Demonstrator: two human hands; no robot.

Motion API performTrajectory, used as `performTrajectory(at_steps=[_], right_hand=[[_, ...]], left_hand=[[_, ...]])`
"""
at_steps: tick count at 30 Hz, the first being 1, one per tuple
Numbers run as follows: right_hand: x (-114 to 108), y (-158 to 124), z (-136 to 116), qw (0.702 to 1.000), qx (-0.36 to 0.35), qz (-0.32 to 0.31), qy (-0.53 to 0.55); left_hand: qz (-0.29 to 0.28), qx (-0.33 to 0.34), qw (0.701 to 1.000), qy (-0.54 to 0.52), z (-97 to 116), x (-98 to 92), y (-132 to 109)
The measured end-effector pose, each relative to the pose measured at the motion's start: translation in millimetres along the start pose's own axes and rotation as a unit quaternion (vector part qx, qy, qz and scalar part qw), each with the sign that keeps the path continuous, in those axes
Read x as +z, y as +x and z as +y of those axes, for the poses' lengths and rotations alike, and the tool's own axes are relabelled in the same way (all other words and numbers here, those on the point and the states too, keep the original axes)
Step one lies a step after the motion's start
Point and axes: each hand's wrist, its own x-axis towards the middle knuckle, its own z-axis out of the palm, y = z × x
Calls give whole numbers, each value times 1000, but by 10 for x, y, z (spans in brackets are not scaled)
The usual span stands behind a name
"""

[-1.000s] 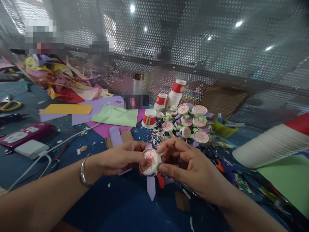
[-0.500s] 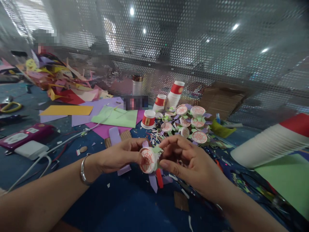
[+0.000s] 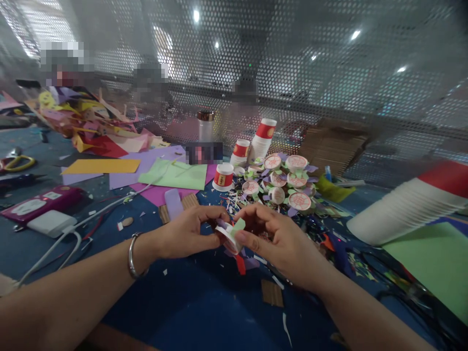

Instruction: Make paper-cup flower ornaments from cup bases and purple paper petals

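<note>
My left hand (image 3: pixel 190 231) pinches the rim of a small cut-down paper cup base (image 3: pixel 227 236), which is tilted nearly edge-on. On its other side my right hand (image 3: pixel 280 239) has its thumb against the piece, beside an upright green paper tab (image 3: pixel 239 225). The right fingers curl behind and are partly hidden. Purple and red paper strips (image 3: pixel 240 264) show just below the piece. Beyond my hands lies a pile of similar cup bases (image 3: pixel 300 200) with red line patterns and green and purple tabs.
Stacked paper cups stand behind (image 3: pixel 263 139), and a long stack leans in at right (image 3: pixel 395 214). Coloured paper sheets (image 3: pixel 190 175) lie left of centre. A white cable and charger (image 3: pixel 51 223), a purple power bank (image 3: pixel 40 204) and scissors (image 3: pixel 20 162) are at left. Scraps litter the blue table (image 3: pixel 190 307).
The cup base has turned from showing its patterned face to nearly edge-on. My right hand has closed in, its thumb now touching the piece near the green tab.
</note>
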Motion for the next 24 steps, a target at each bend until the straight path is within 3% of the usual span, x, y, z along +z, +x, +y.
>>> performTrajectory(at_steps=[3, 6, 12, 16, 20, 24], right_hand=[[5, 7, 27, 1000, 3, -18, 19], [-3, 13, 63, 999, 9, 6, 34], [-46, -11, 114, 992, 39, 78, 94], [-70, -109, 109, 988, 59, 138, 27], [-36, -191, 49, 982, 16, 167, -91], [34, -211, 28, 989, -17, 118, -86]], left_hand=[[-6, -10, 1000, 7, 9, -11, -6], [-7, -30, 1000, -1, 16, -23, 1], [10, -44, 986, -162, -34, -9, 26], [53, -32, 972, -225, -23, 9, 29], [28, -37, 980, -192, 63, 18, 1], [-17, -34, 990, -135, 121, 40, -28]])
